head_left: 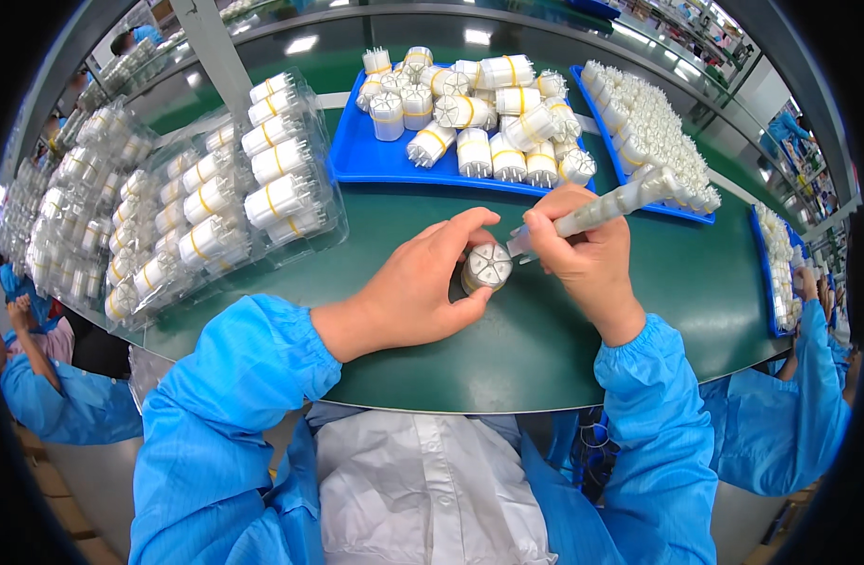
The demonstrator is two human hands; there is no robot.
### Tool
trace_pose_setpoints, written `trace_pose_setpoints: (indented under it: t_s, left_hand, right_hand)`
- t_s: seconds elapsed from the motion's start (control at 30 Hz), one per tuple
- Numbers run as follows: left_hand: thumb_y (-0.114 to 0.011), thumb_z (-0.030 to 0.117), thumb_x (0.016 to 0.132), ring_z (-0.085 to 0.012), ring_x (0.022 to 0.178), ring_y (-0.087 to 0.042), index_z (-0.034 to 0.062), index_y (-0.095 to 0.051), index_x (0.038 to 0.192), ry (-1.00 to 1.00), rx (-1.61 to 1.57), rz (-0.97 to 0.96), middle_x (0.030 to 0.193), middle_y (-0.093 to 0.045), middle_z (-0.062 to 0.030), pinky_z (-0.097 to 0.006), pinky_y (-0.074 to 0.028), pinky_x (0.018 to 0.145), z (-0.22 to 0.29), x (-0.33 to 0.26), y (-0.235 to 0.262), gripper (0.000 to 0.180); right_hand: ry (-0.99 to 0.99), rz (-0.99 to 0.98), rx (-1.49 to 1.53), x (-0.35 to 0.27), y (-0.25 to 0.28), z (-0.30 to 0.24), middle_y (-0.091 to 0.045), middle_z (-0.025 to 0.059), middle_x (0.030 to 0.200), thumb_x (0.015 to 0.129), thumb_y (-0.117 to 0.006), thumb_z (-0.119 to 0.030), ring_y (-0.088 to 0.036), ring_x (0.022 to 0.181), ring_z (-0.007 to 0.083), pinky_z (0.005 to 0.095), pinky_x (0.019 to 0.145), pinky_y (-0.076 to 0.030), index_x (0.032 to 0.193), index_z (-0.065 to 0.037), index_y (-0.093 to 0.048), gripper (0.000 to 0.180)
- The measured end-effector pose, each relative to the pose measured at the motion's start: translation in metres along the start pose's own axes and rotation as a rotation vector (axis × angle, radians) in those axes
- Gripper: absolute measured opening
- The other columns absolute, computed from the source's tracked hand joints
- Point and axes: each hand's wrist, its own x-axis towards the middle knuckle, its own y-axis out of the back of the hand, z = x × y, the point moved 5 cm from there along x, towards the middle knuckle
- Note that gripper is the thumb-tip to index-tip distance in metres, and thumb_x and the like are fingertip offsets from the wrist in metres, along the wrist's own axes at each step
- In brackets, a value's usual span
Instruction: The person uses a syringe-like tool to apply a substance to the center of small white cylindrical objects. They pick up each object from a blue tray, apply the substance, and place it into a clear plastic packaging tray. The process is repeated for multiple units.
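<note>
My left hand (408,282) has its thumb and fingers curled round a short white cylinder (489,265) on the green table. Its round top faces up and is split into wedge-shaped sections by spoke-like ribs. My right hand (590,264) grips a long, whitish translucent pen-like tool (620,201), slanted with its narrow end down at the left. That end is close beside the cylinder's top; whether they touch, I cannot tell. The tool's exact kind is not clear.
Beyond my hands, a blue tray (385,173) holds a pile of white cylinders with yellow bands and metal pins. Clear plastic trays (330,231) of similar cylinders stand at the left. Blue trays (688,217) of packed white parts lie at the right. People in blue sleeves (797,386) work at both sides.
</note>
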Motion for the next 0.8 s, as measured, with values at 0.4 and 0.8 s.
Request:
trace_pose_setpoints:
  t_s: [0.4,0.8]
  left_hand:
    - [-0.081,0.016,0.08,-0.032,0.104,-0.061,0.0033,-0.045,0.139,-0.057,0.197,-0.013,0.114,-0.06,-0.0157,-0.041,-0.051,0.088,0.007,0.004,0.008,0.07]
    - [-0.071,0.016,0.087,-0.0371,0.098,-0.06,0.0002,-0.057,0.114,-0.071,0.785,0.126,0.104,-0.061,-0.017,-0.045,-0.05,0.085,0.017,0.03,0.073,0.034]
  right_hand:
    - [-0.03,-0.022,0.015,-0.005,-0.009,0.011,-0.063,0.0001,0.072,0.089,-0.073,-0.008,-0.055,0.061,0.0052,0.0229,0.053,-0.042,0.084,-0.002,-0.065,0.011]
    - [-0.16,0.016,-0.024,0.0,-0.005,0.016,-0.066,0.0013,0.067,0.088,-0.075,-0.013,-0.057,0.057,0.005,0.023,0.052,-0.044,0.082,-0.001,-0.068,0.015]
